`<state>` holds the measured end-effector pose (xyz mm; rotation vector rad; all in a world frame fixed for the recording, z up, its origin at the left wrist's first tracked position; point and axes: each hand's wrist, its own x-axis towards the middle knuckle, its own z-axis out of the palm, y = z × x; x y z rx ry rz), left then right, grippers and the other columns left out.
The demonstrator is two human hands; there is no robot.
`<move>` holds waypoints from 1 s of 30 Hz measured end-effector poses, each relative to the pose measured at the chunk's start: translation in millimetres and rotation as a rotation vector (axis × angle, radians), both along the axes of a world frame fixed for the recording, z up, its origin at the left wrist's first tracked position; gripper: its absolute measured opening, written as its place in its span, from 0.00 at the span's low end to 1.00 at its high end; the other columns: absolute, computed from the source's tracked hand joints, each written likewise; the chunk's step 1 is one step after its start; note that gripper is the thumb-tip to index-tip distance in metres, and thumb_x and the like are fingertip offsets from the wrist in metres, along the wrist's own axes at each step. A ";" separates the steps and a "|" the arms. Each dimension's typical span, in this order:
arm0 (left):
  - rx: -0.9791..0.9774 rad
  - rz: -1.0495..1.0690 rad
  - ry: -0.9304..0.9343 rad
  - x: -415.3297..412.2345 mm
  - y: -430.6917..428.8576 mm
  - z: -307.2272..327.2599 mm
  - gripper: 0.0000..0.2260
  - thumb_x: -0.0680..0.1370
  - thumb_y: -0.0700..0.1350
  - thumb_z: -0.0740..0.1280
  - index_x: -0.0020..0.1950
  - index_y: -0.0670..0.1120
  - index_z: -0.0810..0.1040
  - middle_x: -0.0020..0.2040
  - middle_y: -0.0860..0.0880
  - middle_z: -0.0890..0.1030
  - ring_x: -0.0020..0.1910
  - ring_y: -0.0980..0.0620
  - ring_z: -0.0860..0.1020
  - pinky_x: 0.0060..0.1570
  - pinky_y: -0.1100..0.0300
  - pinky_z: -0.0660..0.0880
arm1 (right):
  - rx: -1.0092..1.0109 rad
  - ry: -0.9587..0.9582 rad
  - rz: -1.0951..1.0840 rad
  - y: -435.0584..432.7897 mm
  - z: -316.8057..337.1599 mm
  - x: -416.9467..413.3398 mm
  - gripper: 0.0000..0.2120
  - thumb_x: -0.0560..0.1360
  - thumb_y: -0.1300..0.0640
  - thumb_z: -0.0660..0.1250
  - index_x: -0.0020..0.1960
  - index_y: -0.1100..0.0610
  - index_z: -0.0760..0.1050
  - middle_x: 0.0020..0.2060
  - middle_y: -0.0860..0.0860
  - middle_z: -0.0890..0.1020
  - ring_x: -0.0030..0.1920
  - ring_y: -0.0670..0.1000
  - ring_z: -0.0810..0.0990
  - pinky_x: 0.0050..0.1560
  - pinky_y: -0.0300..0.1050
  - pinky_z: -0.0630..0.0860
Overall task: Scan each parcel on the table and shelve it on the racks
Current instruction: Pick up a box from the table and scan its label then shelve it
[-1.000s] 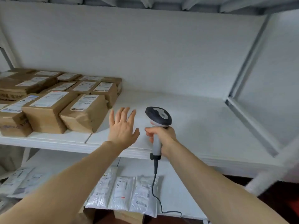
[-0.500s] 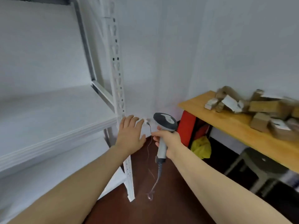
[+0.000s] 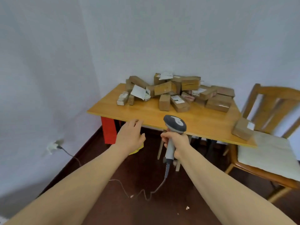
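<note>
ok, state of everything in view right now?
left hand: open, holding nothing
scanner: upright, held
right hand: grips scanner handle
cable: slack, trailing to floor
parcel pile: heaped at far side of table
lone parcel: apart, near right table corner
wall plug: looks plugged in, blurred

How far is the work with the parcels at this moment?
Done: cannot be judged here, as the racks are out of view. In hand: the right hand grips the scanner; the left hand is open and empty. Left: a pile of parcels lies on the table, and one single parcel sits near its right edge.
</note>
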<state>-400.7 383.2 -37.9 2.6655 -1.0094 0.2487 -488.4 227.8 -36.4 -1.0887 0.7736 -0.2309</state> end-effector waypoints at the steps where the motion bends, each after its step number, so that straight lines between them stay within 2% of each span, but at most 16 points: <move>1: 0.001 -0.029 0.025 10.8 -19.7 -2.0 0.27 0.80 0.51 0.61 0.77 0.44 0.60 0.73 0.44 0.65 0.71 0.45 0.64 0.67 0.54 0.64 | 0.005 0.003 -0.041 -19.1 -1.6 6.1 0.08 0.71 0.71 0.70 0.47 0.61 0.75 0.32 0.55 0.77 0.28 0.50 0.75 0.31 0.44 0.71; 5: 0.004 -0.149 0.094 54.0 -91.4 -5.6 0.28 0.80 0.52 0.61 0.78 0.45 0.57 0.73 0.44 0.64 0.71 0.46 0.64 0.67 0.55 0.65 | 0.014 0.032 -0.203 -84.9 -3.8 28.6 0.09 0.72 0.72 0.68 0.44 0.60 0.73 0.29 0.56 0.76 0.25 0.51 0.74 0.29 0.43 0.69; 9: 0.015 -0.248 0.134 89.1 -165.3 -7.8 0.28 0.80 0.50 0.61 0.77 0.45 0.58 0.72 0.45 0.65 0.70 0.46 0.65 0.65 0.54 0.67 | 0.014 0.028 -0.342 -141.4 -9.0 36.4 0.09 0.72 0.72 0.67 0.42 0.60 0.72 0.29 0.57 0.75 0.27 0.52 0.72 0.30 0.43 0.69; 14: 0.075 -0.396 0.193 90.5 -261.2 -19.8 0.28 0.80 0.50 0.61 0.77 0.45 0.57 0.73 0.45 0.64 0.70 0.46 0.65 0.64 0.55 0.67 | 0.028 0.076 -0.532 -214.5 -27.2 16.7 0.07 0.73 0.69 0.68 0.43 0.60 0.73 0.31 0.56 0.77 0.30 0.52 0.75 0.33 0.44 0.71; 19: 0.120 -0.507 0.224 80.2 -362.3 -38.1 0.28 0.80 0.51 0.61 0.78 0.45 0.56 0.73 0.45 0.65 0.70 0.46 0.65 0.66 0.54 0.67 | 0.050 0.085 -0.681 -307.3 -50.8 0.0 0.05 0.74 0.68 0.68 0.45 0.62 0.73 0.32 0.57 0.78 0.29 0.51 0.77 0.31 0.43 0.73; 23: 0.154 -0.485 0.293 65.6 -449.0 -56.4 0.28 0.80 0.51 0.61 0.78 0.47 0.55 0.73 0.46 0.64 0.70 0.47 0.67 0.62 0.54 0.69 | 0.083 0.094 -0.741 -390.5 -76.5 -12.4 0.04 0.73 0.67 0.70 0.45 0.63 0.75 0.34 0.57 0.79 0.30 0.52 0.77 0.30 0.42 0.72; 30: 0.206 -0.333 0.652 27.2 -582.4 -96.3 0.30 0.80 0.51 0.62 0.78 0.47 0.54 0.76 0.45 0.62 0.70 0.44 0.68 0.67 0.48 0.68 | 0.242 0.206 -0.802 -510.3 -119.2 -41.6 0.06 0.71 0.68 0.70 0.42 0.61 0.74 0.32 0.56 0.75 0.29 0.52 0.72 0.30 0.44 0.71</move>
